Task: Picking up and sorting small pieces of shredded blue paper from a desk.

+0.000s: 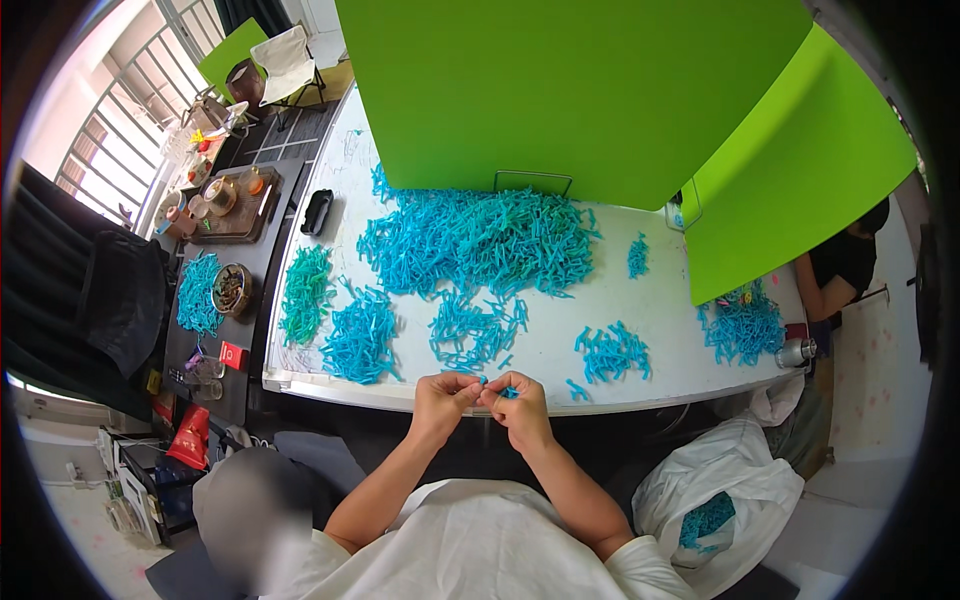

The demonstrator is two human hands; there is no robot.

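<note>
At the table's near edge, my left hand [443, 405] and my right hand [519, 408] meet, fingertips pinched together. Between them shows the tip of a small blue plastic piece [484, 379]; my fingers cover most of it. Another bit of blue sticks out by my right fingers. Just beyond my hands lies a loose patch of blue pieces [478, 328], with a smaller pile [613, 352] to the right and a denser one [360, 335] to the left. A large heap of blue and teal pieces [480, 238] spreads behind them. A greener pile [306, 297] sits at the far left.
Green panels [590, 90] stand across the back and right of the white table [540, 330]. A black case [317, 212] lies at its left edge. On the right are a metal cup [796, 352], another person's arm [825, 295], and below, a white sack [735, 465] holding blue pieces.
</note>
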